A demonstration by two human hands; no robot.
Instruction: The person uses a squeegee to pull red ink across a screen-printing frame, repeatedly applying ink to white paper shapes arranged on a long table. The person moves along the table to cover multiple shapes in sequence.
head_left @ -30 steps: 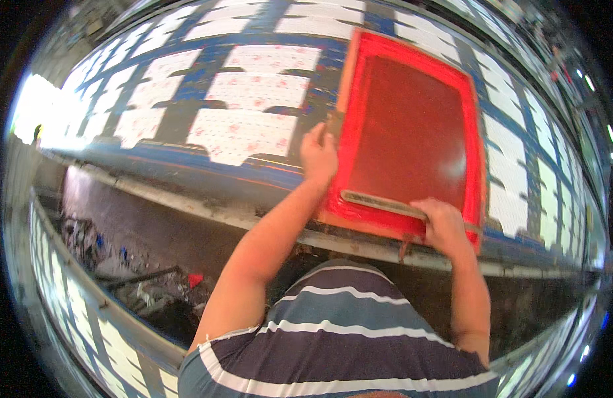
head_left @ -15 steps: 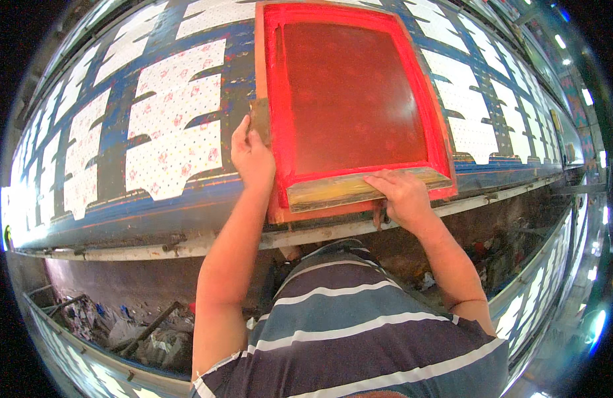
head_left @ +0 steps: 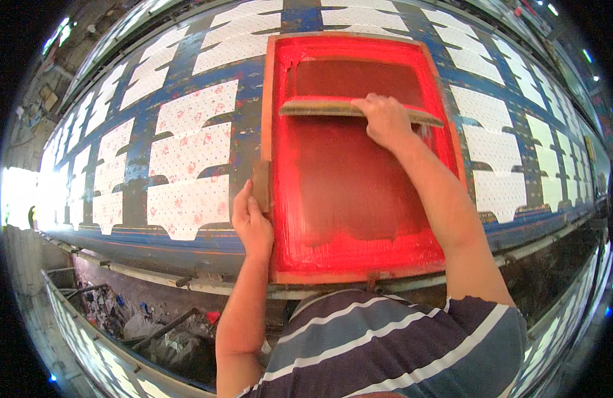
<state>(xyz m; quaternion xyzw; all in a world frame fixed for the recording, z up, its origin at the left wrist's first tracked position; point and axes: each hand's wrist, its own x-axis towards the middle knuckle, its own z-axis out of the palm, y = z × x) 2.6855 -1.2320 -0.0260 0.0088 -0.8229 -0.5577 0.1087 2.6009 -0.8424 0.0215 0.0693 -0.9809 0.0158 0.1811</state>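
A screen printing frame (head_left: 268,119) lies flat on the long table, its mesh dark red and its inner border smeared with wet bright red ink (head_left: 339,260). My right hand (head_left: 387,121) is closed over the top of a wide squeegee (head_left: 319,107), which stands across the upper part of the mesh. At the frame's left side, my left hand (head_left: 253,224) is closed on a brown handle (head_left: 261,189) fixed against the edge. Beside that hand lies a white cut fabric piece (head_left: 190,156) printed with red flowers and small dots.
The blue, ink-stained table (head_left: 207,255) carries rows of white cut pieces; those right of the frame (head_left: 495,159) show no red flowers. A metal rail (head_left: 207,286) runs along the near edge. Below it lie rags and scraps (head_left: 147,325). Another table (head_left: 94,358) stands behind me.
My right hand has pushed the squeegee from the frame's near end to its far part, leaving red ink on the mesh. My left hand stays on the handle. The whole view has shifted.
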